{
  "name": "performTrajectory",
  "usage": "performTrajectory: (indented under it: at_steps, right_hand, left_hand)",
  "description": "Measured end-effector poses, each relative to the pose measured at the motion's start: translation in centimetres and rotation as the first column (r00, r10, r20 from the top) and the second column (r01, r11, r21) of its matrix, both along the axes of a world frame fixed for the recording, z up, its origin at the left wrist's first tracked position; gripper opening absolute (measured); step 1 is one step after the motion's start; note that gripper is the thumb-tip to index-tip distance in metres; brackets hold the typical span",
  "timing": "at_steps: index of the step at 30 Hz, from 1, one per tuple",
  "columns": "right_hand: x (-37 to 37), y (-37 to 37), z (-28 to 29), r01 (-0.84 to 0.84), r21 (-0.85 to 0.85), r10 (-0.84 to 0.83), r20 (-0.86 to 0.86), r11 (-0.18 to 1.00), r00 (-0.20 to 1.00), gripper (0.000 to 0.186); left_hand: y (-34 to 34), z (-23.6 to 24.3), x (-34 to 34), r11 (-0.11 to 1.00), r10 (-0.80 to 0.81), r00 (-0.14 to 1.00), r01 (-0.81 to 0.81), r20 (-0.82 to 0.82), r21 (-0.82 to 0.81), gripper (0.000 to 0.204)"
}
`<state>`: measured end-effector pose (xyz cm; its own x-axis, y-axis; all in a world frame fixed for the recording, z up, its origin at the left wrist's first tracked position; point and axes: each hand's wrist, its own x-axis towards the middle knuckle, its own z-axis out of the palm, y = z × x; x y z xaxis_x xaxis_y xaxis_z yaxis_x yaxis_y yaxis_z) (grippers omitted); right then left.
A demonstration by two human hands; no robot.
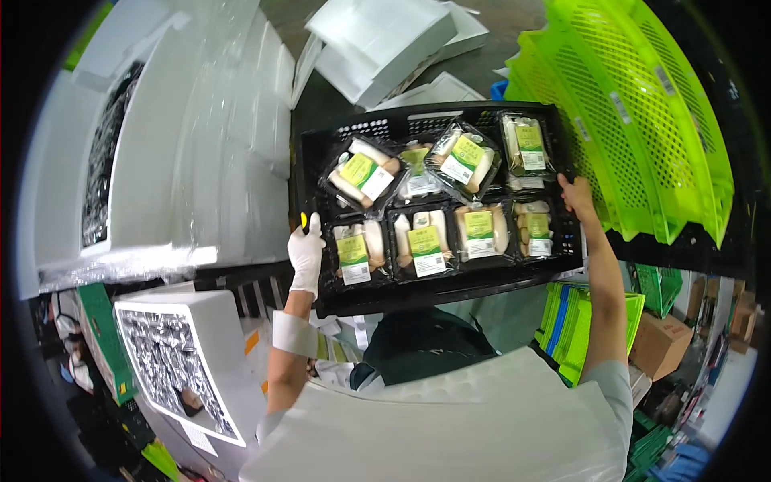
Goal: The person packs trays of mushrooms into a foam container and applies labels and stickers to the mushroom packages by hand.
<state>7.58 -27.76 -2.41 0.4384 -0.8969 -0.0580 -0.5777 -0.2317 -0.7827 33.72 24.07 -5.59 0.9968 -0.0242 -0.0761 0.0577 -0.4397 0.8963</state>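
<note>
A black plastic crate (434, 299) with slotted walls stretches between my two hands. In it lie several film-wrapped packs of pale, brown-capped mushrooms (377, 241) with green and white labels. Two packs in the far row, a tilted left pack (361, 174) and a turned middle pack (464, 163), sit askew. My left hand (306, 259), in a white glove, closes on the crate's left side, some of its fingers hidden. A small yellow piece (303, 219) shows at its fingertips. Bare, my right hand (577, 198) grips the crate's right rim with bent fingers.
White foam boxes (241, 153) wrapped in film are stacked at the left. More foam boxes (377, 40) lie beyond the crate. Lime-green crates (618, 112) stand close at the right. An open foil-lined box (189, 309) is lower left; a cardboard box (660, 347) is lower right.
</note>
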Motion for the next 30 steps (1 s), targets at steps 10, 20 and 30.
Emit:
performTrajectory:
  at_steps: [10, 20, 30]
  right_hand:
    - [1.7, -4.2, -1.3, -0.057, -0.239, 0.050, -0.035, 0.969, 0.998, 0.037]
    - [-2.8, -2.3, -2.3, -0.250, -0.672, 0.098, -0.255, 0.698, 0.962, 0.047]
    - [-3.7, -3.9, -3.3, -0.124, -0.585, -0.110, -0.349, 0.802, 0.931, 0.042]
  left_hand:
    - [-1.5, 1.2, 0.7, 0.975, -0.006, 0.988, -0.029, -0.156, -0.219, 0.046]
    - [15.9, 0.1, -19.7, 0.867, 0.129, 0.989, -0.148, -0.072, -0.476, 0.032]
    - [29.0, -3.5, -48.1, 0.502, 0.725, 0.646, -0.732, -0.238, -0.460, 0.035]
